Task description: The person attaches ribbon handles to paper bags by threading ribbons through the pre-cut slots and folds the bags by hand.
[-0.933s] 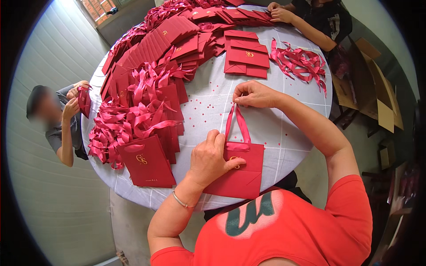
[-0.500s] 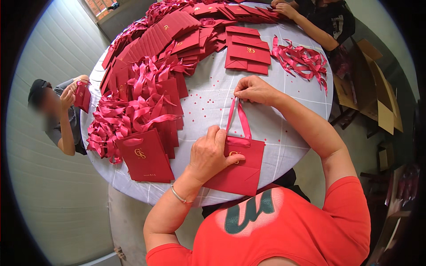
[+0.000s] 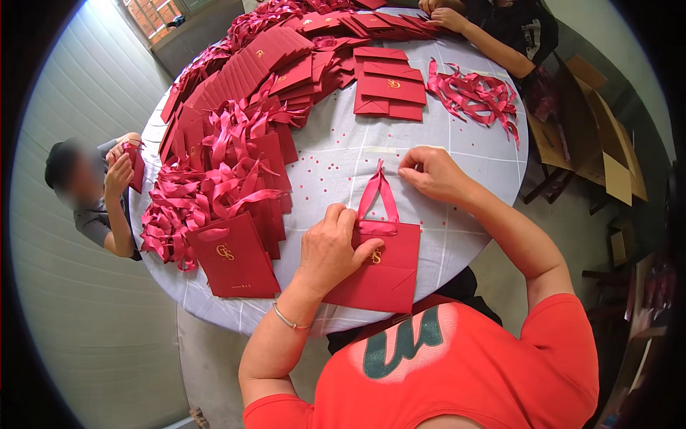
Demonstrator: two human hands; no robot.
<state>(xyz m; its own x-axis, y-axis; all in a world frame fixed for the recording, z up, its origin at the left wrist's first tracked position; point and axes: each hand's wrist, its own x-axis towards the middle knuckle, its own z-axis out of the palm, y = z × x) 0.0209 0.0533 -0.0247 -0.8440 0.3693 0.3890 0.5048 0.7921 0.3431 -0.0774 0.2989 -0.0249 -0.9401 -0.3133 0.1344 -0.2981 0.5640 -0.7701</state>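
Observation:
A dark red paper gift bag [image 3: 389, 279] lies flat on the table in front of me, with a gold emblem on its face. My left hand [image 3: 329, 247] grips its upper left part, the thumb pressed on the front beside the emblem. From the bag's top edge a pink ribbon handle [image 3: 386, 199] stretches away over the cloth, its two sides meeting in a point at the far end. My right hand [image 3: 436, 174] hovers just right of that point, apart from the ribbon. Its fingers are bent, with a gap between thumb and forefinger, and nothing shows in them.
Finished-looking bags with ribbons [image 3: 236, 250] are stacked at left. More flat red bags [image 3: 389, 89] and loose ribbons [image 3: 475, 96] lie farther back on the white tablecloth [image 3: 336, 179]. Co-workers sit at left and far right. Open cardboard boxes [image 3: 618, 179] stand at right.
My right hand has let go of the ribbon handle's tip and moved right and slightly nearer. The ribbon now lies by itself; my left hand stays on the bag.

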